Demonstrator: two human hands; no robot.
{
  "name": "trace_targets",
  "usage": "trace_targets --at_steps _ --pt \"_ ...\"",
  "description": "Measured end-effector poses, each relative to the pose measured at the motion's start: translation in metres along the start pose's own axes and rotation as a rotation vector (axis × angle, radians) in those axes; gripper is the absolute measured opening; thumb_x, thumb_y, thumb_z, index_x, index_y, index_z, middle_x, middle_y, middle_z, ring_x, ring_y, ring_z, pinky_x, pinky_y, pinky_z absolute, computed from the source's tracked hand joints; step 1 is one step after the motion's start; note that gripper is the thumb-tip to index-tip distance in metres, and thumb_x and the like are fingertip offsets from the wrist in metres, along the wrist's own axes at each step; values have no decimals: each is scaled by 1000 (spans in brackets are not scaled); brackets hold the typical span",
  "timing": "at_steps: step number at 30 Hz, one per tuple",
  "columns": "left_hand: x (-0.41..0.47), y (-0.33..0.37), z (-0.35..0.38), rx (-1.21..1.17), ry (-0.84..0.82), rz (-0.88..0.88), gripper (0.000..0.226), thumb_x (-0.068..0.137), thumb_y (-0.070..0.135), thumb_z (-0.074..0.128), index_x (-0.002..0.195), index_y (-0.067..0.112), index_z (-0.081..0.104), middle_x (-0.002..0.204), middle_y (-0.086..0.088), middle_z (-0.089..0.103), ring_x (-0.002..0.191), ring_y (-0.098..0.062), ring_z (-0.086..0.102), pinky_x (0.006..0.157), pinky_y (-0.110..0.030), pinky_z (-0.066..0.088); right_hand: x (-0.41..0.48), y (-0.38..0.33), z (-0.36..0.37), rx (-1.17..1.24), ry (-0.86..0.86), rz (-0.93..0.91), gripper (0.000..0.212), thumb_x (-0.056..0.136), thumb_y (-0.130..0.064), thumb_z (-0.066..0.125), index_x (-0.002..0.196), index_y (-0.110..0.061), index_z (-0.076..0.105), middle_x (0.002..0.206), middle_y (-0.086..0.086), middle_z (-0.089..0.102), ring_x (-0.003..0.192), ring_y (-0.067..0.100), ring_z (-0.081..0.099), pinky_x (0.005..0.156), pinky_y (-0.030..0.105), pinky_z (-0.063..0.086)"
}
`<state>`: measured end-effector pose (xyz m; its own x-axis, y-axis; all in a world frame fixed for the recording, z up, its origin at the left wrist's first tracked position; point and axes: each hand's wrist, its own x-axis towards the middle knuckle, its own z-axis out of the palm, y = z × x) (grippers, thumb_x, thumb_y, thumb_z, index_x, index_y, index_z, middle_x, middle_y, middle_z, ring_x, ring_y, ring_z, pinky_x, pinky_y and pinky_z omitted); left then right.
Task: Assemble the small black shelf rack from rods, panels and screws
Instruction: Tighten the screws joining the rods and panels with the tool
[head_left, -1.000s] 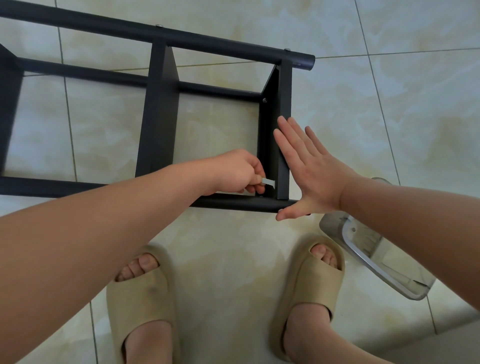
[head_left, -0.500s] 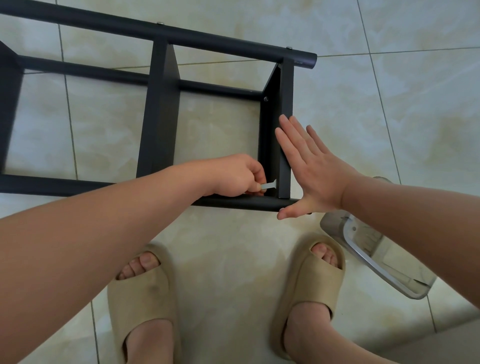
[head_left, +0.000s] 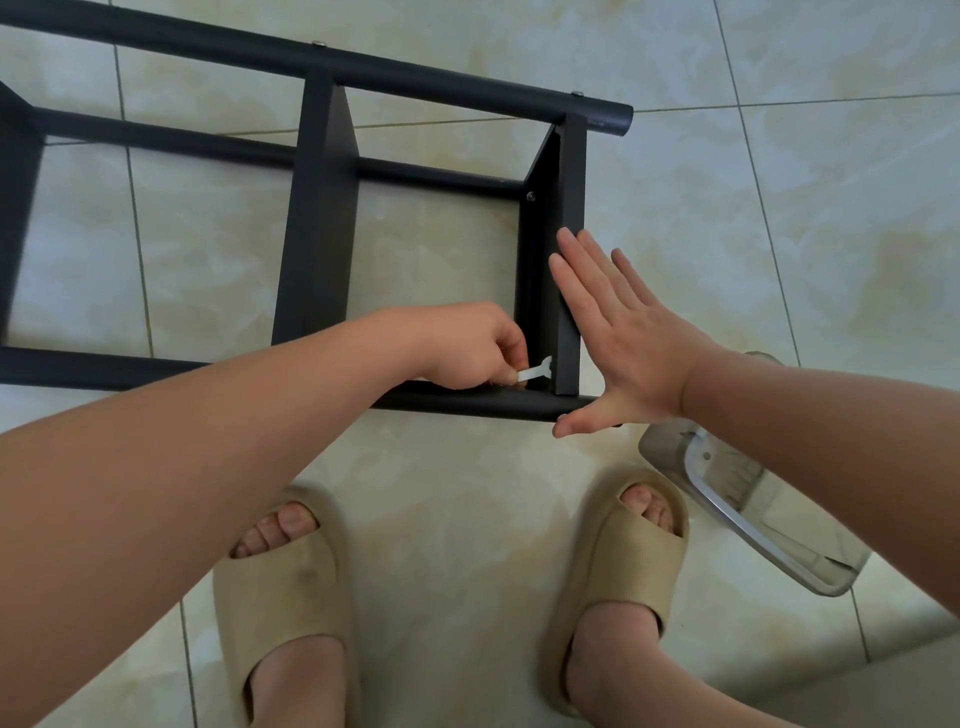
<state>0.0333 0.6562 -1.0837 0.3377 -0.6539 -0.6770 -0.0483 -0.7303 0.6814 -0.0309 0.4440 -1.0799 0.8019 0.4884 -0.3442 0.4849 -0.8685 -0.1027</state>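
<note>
The black shelf rack (head_left: 322, 218) lies on its side on the tiled floor, its rods running left to right and its panels standing on edge. My left hand (head_left: 467, 348) pinches a small flat silver wrench (head_left: 535, 371) whose head sits at the inner bottom corner of the end panel (head_left: 569, 249), just above the near rod (head_left: 493, 405). My right hand (head_left: 623, 332) lies flat with straight fingers against the outer face of that end panel, the thumb resting on the near rod's end. A screw head (head_left: 530, 196) shows at the panel's far inner corner.
My two feet in beige slippers (head_left: 291, 597) (head_left: 618, 566) stand just in front of the rack. A clear plastic container with a metal rim (head_left: 753, 514) lies on the floor to the right, under my right forearm. Pale tiled floor surrounds everything.
The left hand has turned the small wrench slightly at the panel's corner, so its handle now angles upward to the right. The right hand stays pressed flat on the end panel.
</note>
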Motion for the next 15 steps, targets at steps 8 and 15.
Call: trace_targets --at_steps 8,15 --pt "0 0 -11 326 191 184 14 92 16 64 99 25 72 72 25 56 70 6 53 62 -11 36 0 0 1 9 12 -8 143 66 -105 23 159 -3 -14 165 14 -24 155 33 -16 125 57 5" --pt "6 6 9 -392 155 -16 18 99 18 57 83 24 63 79 7 67 74 -6 64 67 -21 54 0 0 0 -5 7 -5 142 66 -104 22 158 -2 -13 164 15 -24 155 33 -16 126 56 5"
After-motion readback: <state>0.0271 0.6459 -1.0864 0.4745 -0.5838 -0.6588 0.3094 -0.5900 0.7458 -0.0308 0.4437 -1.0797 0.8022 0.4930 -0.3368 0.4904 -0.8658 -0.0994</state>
